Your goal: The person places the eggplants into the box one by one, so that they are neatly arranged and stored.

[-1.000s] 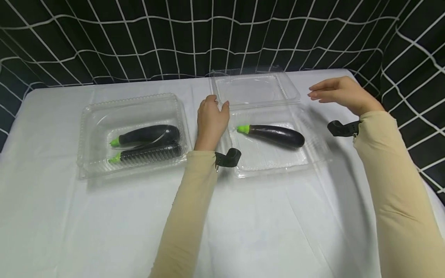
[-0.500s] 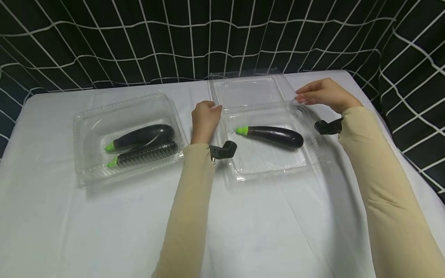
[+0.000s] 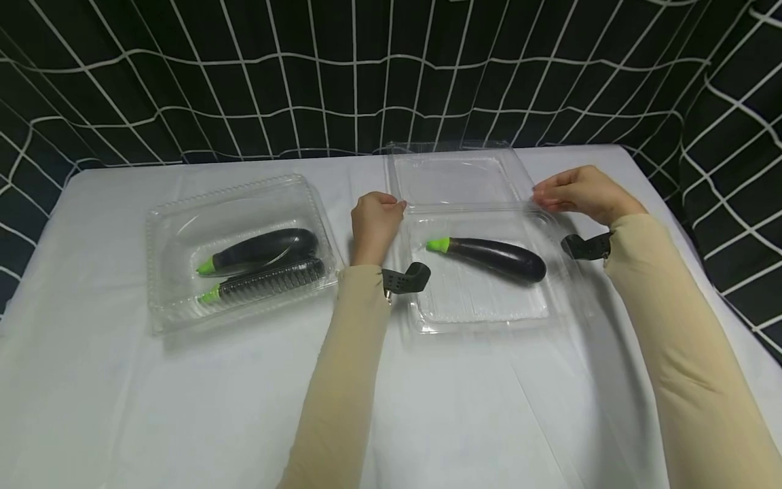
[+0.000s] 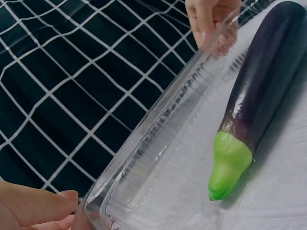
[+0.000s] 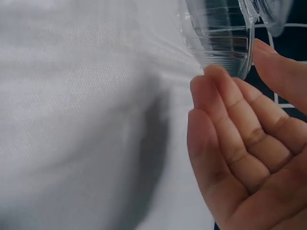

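Note:
A clear plastic clamshell container (image 3: 470, 302) lies on the right half of the table, its lid (image 3: 455, 180) folded back toward the net. One dark eggplant (image 3: 497, 259) with a green stem end rests inside, stem to the left. My left hand (image 3: 374, 227) pinches the container's rear left corner, thumb and fingers at the rim (image 4: 158, 122) in the left wrist view. At the rear right corner, my right hand (image 3: 583, 193) holds the edge. In the right wrist view, its thumb is on one side of the clear plastic (image 5: 218, 38) and its fingers on the other.
To the left sits a second clear container (image 3: 183, 210), shut over two eggplants, an upper one (image 3: 269, 249) and a lower one (image 3: 271, 280). A white cloth (image 3: 244, 407) covers the table. White netting (image 3: 354, 102) over dark fabric rises behind and at the right.
My right hand has moved left and down to the container's rear right corner and taken hold of it. My left hand's fingers have closed on the left corner. The head view has shifted slightly.

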`<state>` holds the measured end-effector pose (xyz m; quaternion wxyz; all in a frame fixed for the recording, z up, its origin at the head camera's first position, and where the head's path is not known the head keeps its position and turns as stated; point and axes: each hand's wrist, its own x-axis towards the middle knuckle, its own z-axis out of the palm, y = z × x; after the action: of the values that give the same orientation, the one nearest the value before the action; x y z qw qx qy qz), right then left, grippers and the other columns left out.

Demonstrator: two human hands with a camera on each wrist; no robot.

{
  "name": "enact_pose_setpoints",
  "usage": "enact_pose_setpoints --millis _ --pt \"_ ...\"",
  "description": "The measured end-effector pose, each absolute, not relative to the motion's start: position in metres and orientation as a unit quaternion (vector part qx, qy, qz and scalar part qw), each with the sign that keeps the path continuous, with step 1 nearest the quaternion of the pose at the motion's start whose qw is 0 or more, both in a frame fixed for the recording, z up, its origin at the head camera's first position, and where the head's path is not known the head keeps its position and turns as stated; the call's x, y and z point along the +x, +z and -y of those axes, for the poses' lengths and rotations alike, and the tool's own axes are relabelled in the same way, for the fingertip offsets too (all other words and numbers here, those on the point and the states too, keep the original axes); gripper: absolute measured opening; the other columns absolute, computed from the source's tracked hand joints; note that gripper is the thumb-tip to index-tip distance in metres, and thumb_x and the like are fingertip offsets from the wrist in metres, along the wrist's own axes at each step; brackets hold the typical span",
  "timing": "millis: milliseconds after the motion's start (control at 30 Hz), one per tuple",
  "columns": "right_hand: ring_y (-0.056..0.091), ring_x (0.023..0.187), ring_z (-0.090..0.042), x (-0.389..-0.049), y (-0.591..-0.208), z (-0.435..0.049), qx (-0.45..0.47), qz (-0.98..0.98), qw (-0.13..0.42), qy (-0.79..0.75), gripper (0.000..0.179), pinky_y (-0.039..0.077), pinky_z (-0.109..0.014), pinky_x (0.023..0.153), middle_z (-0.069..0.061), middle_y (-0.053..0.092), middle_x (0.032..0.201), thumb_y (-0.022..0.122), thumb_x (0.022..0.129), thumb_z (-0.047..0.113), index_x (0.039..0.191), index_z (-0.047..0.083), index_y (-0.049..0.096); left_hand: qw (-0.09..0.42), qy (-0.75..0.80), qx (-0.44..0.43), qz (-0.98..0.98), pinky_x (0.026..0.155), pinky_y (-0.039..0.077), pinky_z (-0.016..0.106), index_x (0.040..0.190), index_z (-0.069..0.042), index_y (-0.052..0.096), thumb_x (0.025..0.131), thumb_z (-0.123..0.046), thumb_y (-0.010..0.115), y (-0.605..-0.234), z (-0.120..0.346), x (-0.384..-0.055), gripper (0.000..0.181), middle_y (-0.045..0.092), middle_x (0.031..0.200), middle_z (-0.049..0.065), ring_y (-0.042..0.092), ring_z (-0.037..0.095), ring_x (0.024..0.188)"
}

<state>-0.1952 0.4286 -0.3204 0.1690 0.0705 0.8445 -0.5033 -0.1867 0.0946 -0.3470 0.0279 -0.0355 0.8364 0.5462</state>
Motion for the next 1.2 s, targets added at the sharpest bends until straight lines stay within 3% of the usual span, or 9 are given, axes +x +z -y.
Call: enact_pose_setpoints --millis 267,467,600,800,1067,1200 --pt "0.065 0.079 -0.003 -0.188 -0.323 -0.426 0.061 -0.832 0.148 -0.53 0.011 0.053 -0.02 0.074 0.007 0.07 0.083 0.063 0.089 0.002 0.1 0.001 0.066 0.024 0.571 -0.045 -0.819 0.075 0.052 0.03 0.105 0.002 0.067 0.09 -0.014 0.064 -0.351 -0.096 -0.189 0.023 0.071 0.095 0.013 0.068 0.023 0.086" --pt "0.065 0.077 -0.003 -0.189 -0.322 -0.423 0.059 -0.858 0.118 -0.496 0.028 0.054 -0.023 0.074 0.009 0.069 0.081 0.065 0.088 0.004 0.111 -0.01 0.057 0.002 0.593 -0.052 -0.804 0.062 0.047 0.021 0.099 0.001 0.067 0.087 -0.011 0.066 -0.354 -0.097 -0.193 0.017 0.072 0.089 0.012 0.068 0.022 0.076" --pt "0.066 0.074 -0.003 -0.188 -0.32 -0.424 0.056 -0.858 0.083 -0.503 0.02 0.054 -0.022 0.071 0.007 0.07 0.077 0.068 0.086 0.002 0.103 -0.006 0.063 -0.02 0.607 -0.048 -0.793 0.057 0.041 0.018 0.095 0.003 0.066 0.086 -0.007 0.067 -0.353 -0.096 -0.193 0.014 0.071 0.087 0.014 0.067 0.024 0.074" --pt "0.066 0.072 -0.003 -0.186 -0.316 -0.42 0.053 -0.848 0.046 -0.526 0.008 0.054 -0.021 0.069 0.005 0.07 0.075 0.072 0.082 0.003 0.089 0.007 0.069 -0.032 0.618 -0.052 -0.784 0.067 0.047 0.023 0.097 0.002 0.066 0.083 -0.004 0.068 -0.35 -0.094 -0.192 0.014 0.071 0.092 0.014 0.066 0.024 0.084" --pt "0.067 0.072 -0.002 -0.178 -0.312 -0.417 0.063 -0.853 0.026 -0.518 0.013 0.052 -0.017 0.068 0.008 0.07 0.074 0.062 0.086 -0.007 0.098 -0.003 0.062 -0.05 0.625 -0.018 -0.779 0.074 0.05 0.025 0.103 0.002 0.067 0.087 -0.004 0.065 -0.342 -0.092 -0.189 0.017 0.071 0.096 0.013 0.067 0.022 0.089" --pt "0.067 0.07 -0.002 -0.172 -0.312 -0.42 0.07 -0.852 0.005 -0.52 0.011 0.052 -0.015 0.067 0.01 0.07 0.072 0.066 0.084 -0.005 0.092 0.003 0.067 -0.051 0.621 0.001 -0.782 0.075 0.05 0.024 0.105 0.001 0.067 0.088 -0.005 0.064 -0.338 -0.091 -0.189 0.018 0.07 0.098 0.012 0.066 0.021 0.09"
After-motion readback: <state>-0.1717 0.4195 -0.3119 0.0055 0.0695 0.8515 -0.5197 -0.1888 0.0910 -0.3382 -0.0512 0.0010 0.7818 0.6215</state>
